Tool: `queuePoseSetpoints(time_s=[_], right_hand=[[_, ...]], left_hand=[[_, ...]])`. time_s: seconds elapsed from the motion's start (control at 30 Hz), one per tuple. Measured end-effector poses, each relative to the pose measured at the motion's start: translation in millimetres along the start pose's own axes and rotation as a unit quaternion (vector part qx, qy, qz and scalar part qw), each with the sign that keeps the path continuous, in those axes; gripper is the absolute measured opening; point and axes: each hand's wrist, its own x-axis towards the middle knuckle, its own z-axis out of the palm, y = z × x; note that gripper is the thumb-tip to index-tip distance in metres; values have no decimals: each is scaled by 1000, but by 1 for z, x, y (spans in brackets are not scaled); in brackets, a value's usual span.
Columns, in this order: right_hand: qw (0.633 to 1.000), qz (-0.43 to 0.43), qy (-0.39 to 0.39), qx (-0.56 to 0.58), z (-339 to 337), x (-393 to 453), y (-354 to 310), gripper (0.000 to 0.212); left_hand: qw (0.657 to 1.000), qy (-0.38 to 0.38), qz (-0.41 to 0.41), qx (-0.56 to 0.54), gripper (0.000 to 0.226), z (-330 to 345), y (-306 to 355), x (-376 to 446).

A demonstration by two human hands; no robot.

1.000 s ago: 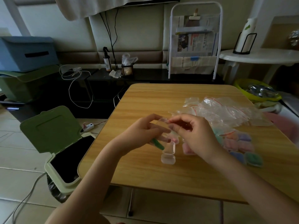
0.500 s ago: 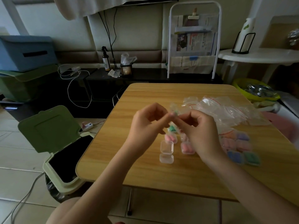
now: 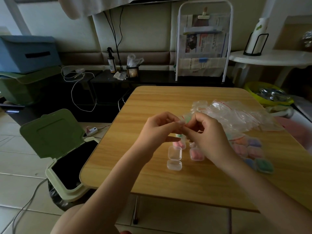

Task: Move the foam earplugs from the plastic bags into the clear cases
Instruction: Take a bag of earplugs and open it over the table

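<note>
My left hand [image 3: 158, 130] and my right hand [image 3: 207, 134] meet above the wooden table [image 3: 152, 105], both pinching a small plastic bag [image 3: 186, 119] with a green earplug in it. Below them an open, empty clear case [image 3: 174, 157] lies on the table. A closed case with pink earplugs [image 3: 196, 154] sits to its right, and another pink-filled case [image 3: 179, 144] lies under my left hand. Several filled cases [image 3: 253, 151] in pink, purple, blue and green lie at the right. A heap of plastic bags [image 3: 236, 114] lies behind my right hand.
A green bin [image 3: 55, 141] with its lid up stands on the floor left of the table. A white cable [image 3: 81, 92] trails over the dark low shelf behind. A newspaper rack [image 3: 202, 44] stands at the back, a yellow basin [image 3: 268, 97] at the right.
Both hands rose from just above the open case to higher over the table, bringing the small bag up. The green earplug that hung below my left hand is now up between the fingertips.
</note>
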Motion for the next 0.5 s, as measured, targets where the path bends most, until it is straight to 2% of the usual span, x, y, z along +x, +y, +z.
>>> queuePoseSetpoints(time_s=[0.13,0.3,0.37,0.5], right_hand=[[997,-2,-47,64,-2,0,-1,22],[989,3,-63,134,4,-3,-3,21],[991,-26,-56,121,9,-6,-3,20],[993,-118,13,17,19,-2,0,21]], left_hand=[[1000,6,11,-4,14,0,-1,0],[997,29,60,35,15,12,-3,-1],[997,38,64,37,18,20,-5,-3],[988,70,102,93,29,31,-9,-4]])
